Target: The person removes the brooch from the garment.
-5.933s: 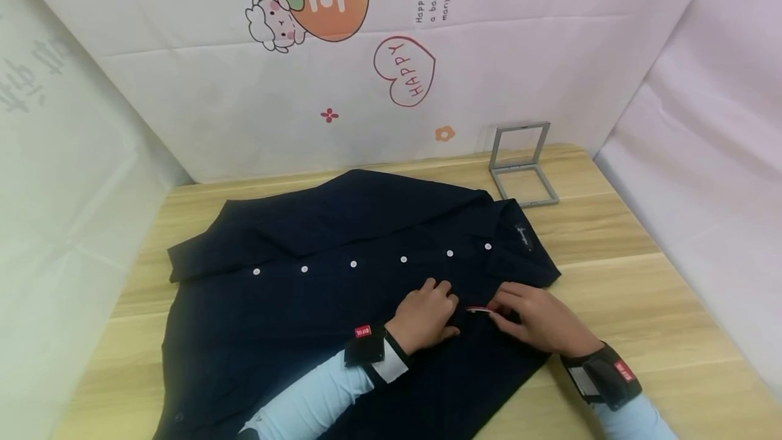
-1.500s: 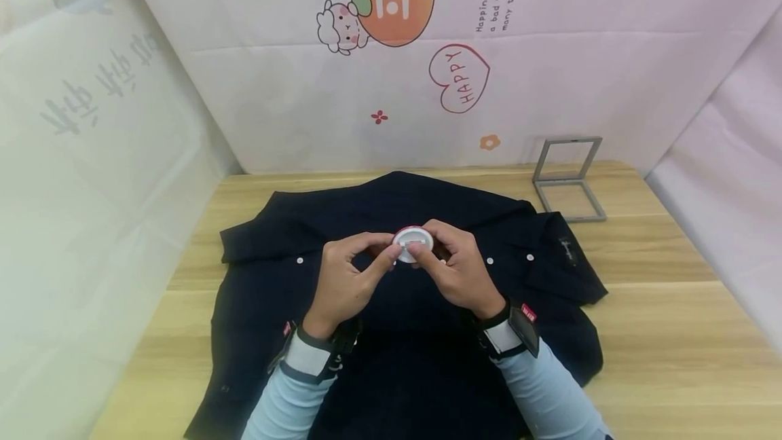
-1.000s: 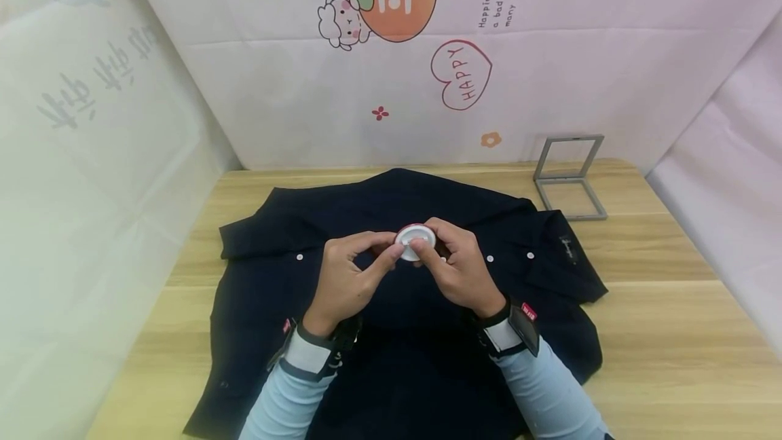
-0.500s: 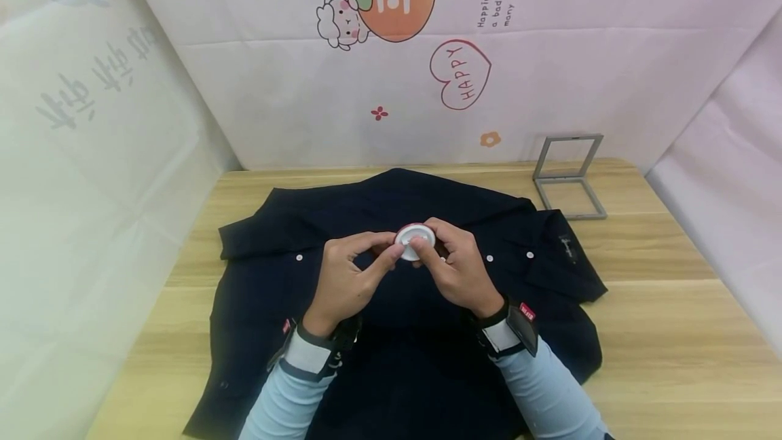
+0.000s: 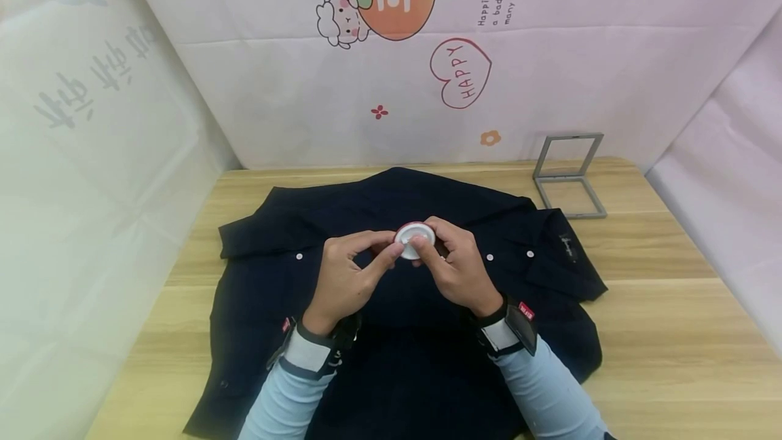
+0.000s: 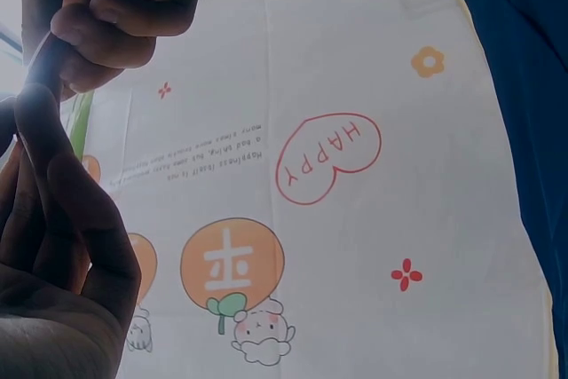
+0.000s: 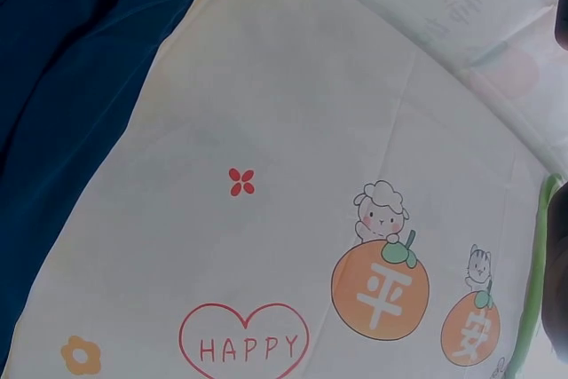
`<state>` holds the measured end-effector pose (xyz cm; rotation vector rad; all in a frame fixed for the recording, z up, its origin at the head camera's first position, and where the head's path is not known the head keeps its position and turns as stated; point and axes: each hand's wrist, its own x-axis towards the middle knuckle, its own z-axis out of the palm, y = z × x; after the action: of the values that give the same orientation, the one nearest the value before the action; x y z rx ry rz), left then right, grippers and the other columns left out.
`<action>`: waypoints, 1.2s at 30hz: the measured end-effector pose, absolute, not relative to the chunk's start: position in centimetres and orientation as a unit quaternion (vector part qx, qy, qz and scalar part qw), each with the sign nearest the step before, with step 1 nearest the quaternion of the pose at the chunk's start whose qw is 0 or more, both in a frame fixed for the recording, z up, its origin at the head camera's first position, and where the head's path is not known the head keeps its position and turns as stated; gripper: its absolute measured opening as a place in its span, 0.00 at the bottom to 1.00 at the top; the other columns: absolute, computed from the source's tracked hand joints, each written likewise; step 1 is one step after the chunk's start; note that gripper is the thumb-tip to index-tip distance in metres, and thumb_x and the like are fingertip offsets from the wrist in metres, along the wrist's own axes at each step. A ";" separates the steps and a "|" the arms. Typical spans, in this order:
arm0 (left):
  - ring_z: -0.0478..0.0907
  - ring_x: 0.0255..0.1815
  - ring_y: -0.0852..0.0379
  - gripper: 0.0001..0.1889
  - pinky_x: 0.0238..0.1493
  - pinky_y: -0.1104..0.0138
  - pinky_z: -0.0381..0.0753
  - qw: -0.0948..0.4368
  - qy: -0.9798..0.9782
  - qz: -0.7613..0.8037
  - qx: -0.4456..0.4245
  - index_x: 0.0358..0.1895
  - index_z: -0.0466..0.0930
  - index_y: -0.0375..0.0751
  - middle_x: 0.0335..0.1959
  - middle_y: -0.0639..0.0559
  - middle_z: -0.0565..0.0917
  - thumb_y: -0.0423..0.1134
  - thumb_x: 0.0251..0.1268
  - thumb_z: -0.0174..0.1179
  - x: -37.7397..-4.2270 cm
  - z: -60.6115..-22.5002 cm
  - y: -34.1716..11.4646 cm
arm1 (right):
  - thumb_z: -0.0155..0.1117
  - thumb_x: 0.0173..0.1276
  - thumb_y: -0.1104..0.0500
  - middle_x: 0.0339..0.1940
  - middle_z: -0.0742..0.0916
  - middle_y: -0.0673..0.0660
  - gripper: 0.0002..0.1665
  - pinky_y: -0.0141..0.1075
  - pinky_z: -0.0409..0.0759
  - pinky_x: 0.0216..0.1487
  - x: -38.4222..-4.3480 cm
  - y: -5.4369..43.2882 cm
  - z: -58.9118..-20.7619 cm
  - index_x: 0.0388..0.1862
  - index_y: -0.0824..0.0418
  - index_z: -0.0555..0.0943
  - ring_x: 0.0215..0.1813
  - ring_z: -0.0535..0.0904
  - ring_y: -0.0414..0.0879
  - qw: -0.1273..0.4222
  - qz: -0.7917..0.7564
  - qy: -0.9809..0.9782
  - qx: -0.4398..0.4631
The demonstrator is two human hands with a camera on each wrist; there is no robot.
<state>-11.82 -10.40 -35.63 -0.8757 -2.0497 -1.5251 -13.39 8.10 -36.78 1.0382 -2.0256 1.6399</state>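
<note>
A round pin badge [image 5: 417, 229] with a white back and a red rim is held up over the shirt in the head view, its back turned upward. My left hand [image 5: 343, 280] pinches its left edge between thumb and forefinger. From the other side my right hand [image 5: 462, 271] grips it, the thumb lying across the back and covering part of the pin. Under both hands a navy shirt [image 5: 379, 202] with white buttons lies spread out. In the left wrist view the fingers [image 6: 89, 210] meet at the left edge; the badge is seen nearly edge-on.
A grey folding frame [image 5: 568, 177] stands propped behind the shirt's collar, at the back right of the wooden table [image 5: 660, 331]. White printed cloth [image 5: 275, 107] hangs as a wall behind and along both sides.
Earlier my right hand held the badge low at the shirt's chest, left hand beside it. Both hands now hold it raised nearer the middle. Lately only the right thumb has slid over the pin.
</note>
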 end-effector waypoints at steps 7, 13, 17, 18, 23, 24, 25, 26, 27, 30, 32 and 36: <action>0.80 0.24 0.60 0.07 0.28 0.68 0.82 0.215 -0.741 -0.554 -0.314 0.39 0.86 0.32 0.23 0.47 0.85 0.33 0.65 0.64 -11.8 -35.6 -10.5 | 0.52 0.77 0.54 0.29 0.82 0.59 0.18 0.28 0.80 0.26 -13.4 8.0 -36.7 0.39 0.70 0.78 0.27 0.79 0.37 0.175 0.575 -0.708 0.370; 0.80 0.24 0.60 0.07 0.28 0.68 0.82 0.217 -0.743 -0.550 -0.314 0.38 0.86 0.33 0.24 0.47 0.85 0.34 0.64 0.64 -12.0 -35.7 -10.6 | 0.53 0.77 0.56 0.30 0.81 0.60 0.17 0.31 0.80 0.26 -13.5 8.1 -36.8 0.39 0.70 0.78 0.28 0.79 0.37 0.169 0.579 -0.706 0.372; 0.78 0.25 0.61 0.04 0.28 0.68 0.81 0.208 -0.751 -0.545 -0.308 0.38 0.86 0.34 0.26 0.47 0.86 0.30 0.62 0.65 -12.1 -35.7 -10.8 | 0.54 0.76 0.55 0.30 0.81 0.58 0.16 0.30 0.80 0.28 -13.6 8.2 -36.8 0.38 0.68 0.78 0.29 0.79 0.38 0.163 0.577 -0.707 0.376; 0.78 0.25 0.61 0.04 0.28 0.68 0.81 0.204 -0.754 -0.545 -0.306 0.39 0.86 0.35 0.27 0.47 0.86 0.30 0.61 0.65 -12.2 -35.7 -10.9 | 0.54 0.76 0.54 0.31 0.81 0.58 0.16 0.29 0.80 0.28 -13.6 8.2 -36.8 0.38 0.68 0.78 0.29 0.78 0.38 0.162 0.574 -0.708 0.378; 0.77 0.26 0.61 0.08 0.29 0.69 0.80 0.190 -0.760 -0.543 -0.303 0.43 0.86 0.38 0.31 0.48 0.86 0.31 0.61 0.66 -12.3 -35.8 -11.2 | 0.54 0.76 0.53 0.31 0.81 0.55 0.16 0.28 0.78 0.32 -13.9 8.4 -37.0 0.39 0.65 0.79 0.32 0.77 0.39 0.166 0.540 -0.724 0.395; 0.77 0.26 0.61 0.08 0.29 0.69 0.80 0.189 -0.761 -0.542 -0.303 0.43 0.86 0.38 0.32 0.48 0.86 0.31 0.61 0.67 -12.4 -35.8 -11.2 | 0.54 0.76 0.53 0.32 0.81 0.55 0.15 0.29 0.78 0.32 -13.9 8.4 -37.0 0.40 0.65 0.80 0.32 0.77 0.39 0.167 0.534 -0.728 0.397; 0.77 0.26 0.62 0.08 0.30 0.69 0.79 0.190 -0.761 -0.541 -0.304 0.43 0.86 0.39 0.33 0.48 0.86 0.31 0.61 0.67 -12.4 -35.8 -11.2 | 0.55 0.76 0.54 0.32 0.81 0.55 0.14 0.29 0.77 0.33 -14.0 8.4 -37.1 0.40 0.64 0.80 0.32 0.76 0.38 0.170 0.528 -0.731 0.398; 0.76 0.26 0.62 0.08 0.29 0.68 0.79 0.192 -0.760 -0.540 -0.307 0.43 0.86 0.39 0.33 0.48 0.86 0.31 0.60 0.67 -12.4 -35.9 -11.2 | 0.56 0.75 0.54 0.32 0.81 0.55 0.13 0.30 0.77 0.33 -14.0 8.5 -37.1 0.40 0.64 0.80 0.32 0.76 0.39 0.171 0.524 -0.734 0.398; 0.76 0.27 0.62 0.07 0.29 0.67 0.79 0.195 -0.760 -0.538 -0.309 0.42 0.86 0.39 0.33 0.49 0.86 0.31 0.60 0.67 -12.5 -35.9 -11.2 | 0.56 0.75 0.54 0.33 0.81 0.54 0.13 0.29 0.77 0.33 -14.1 8.5 -37.2 0.40 0.63 0.81 0.33 0.76 0.38 0.172 0.520 -0.738 0.395; 0.76 0.27 0.63 0.07 0.29 0.67 0.79 0.206 -0.760 -0.531 -0.313 0.40 0.87 0.40 0.34 0.50 0.86 0.31 0.59 0.68 -12.6 -35.9 -11.1 | 0.57 0.74 0.54 0.35 0.82 0.55 0.12 0.30 0.76 0.35 -14.3 8.8 -37.4 0.40 0.62 0.81 0.35 0.76 0.39 0.175 0.510 -0.748 0.387; 0.76 0.28 0.62 0.07 0.29 0.68 0.79 0.217 -0.761 -0.523 -0.317 0.40 0.87 0.40 0.35 0.49 0.86 0.30 0.58 0.68 -12.7 -35.9 -11.1 | 0.58 0.74 0.53 0.38 0.83 0.55 0.12 0.29 0.77 0.37 -14.4 9.1 -37.6 0.42 0.61 0.81 0.36 0.76 0.39 0.171 0.501 -0.759 0.380; 0.79 0.28 0.60 0.08 0.31 0.70 0.80 0.245 -0.761 -0.509 -0.319 0.40 0.87 0.38 0.35 0.48 0.86 0.28 0.56 0.69 -12.9 -36.0 -11.1 | 0.59 0.73 0.59 0.40 0.83 0.55 0.09 0.31 0.79 0.36 -14.7 9.8 -37.9 0.47 0.62 0.80 0.37 0.77 0.39 0.146 0.495 -0.775 0.364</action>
<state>-12.92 -11.14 -36.01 -0.8698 -2.0776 -1.3902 -14.69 9.80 -37.87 1.0484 -2.2325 1.4265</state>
